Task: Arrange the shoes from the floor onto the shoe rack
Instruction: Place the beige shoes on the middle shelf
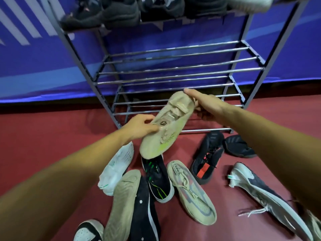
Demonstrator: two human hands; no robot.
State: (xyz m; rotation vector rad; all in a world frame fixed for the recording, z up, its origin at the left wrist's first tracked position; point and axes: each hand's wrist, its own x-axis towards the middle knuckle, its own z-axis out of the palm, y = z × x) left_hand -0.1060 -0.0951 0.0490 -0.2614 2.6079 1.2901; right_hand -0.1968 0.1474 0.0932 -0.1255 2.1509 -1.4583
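Note:
A beige knit sneaker with a lime-green stripe point(166, 127) hangs in the air in front of the grey metal shoe rack point(173, 70). My left hand point(139, 126) grips its tongue side, and my right hand point(206, 105) holds its heel end. The rack's two lower tiers show bare rods; its upper tier carries several dark shoes point(121, 13). On the red floor below lie several loose shoes: a beige sneaker point(191, 188), a black one with green marks point(158, 178), a black one with a red tab point(206, 160), and a white one point(118, 169).
A blue banner wall point(34, 58) stands behind the rack. More shoes lie near me: a beige sole point(121, 202), a black shoe point(144, 209), a grey-and-white runner point(265, 192) at the right, a black shoe point(238, 148) by the rack's foot.

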